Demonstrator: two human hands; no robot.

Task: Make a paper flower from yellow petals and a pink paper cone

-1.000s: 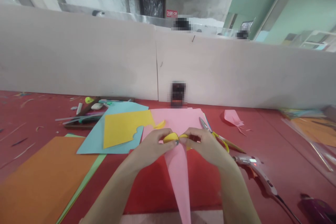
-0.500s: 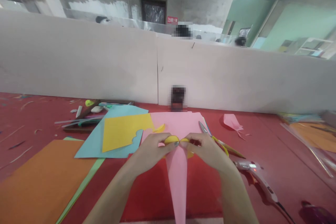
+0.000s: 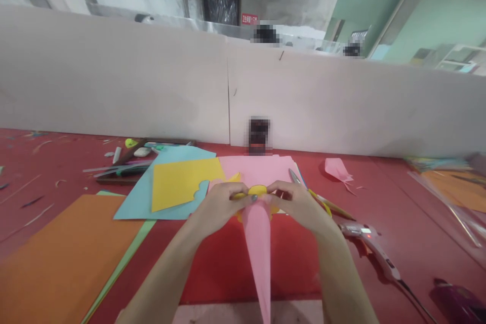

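A pink paper cone points toward me, its wide end held up between both hands. My left hand pinches a yellow paper piece against the cone's rim. My right hand is closed on the same yellow piece and rim from the other side. Fingertips of both hands meet at the cone's top. A red sheet lies under the cone.
Pink, yellow, blue and orange sheets lie on the red table. Scissors and a glue gun rest to the right. Tools sit in a tray at left. A pale partition stands behind.
The hands and cone have shifted slightly away from me, and the yellow piece is pressed lower onto the cone's rim, with less of it showing.
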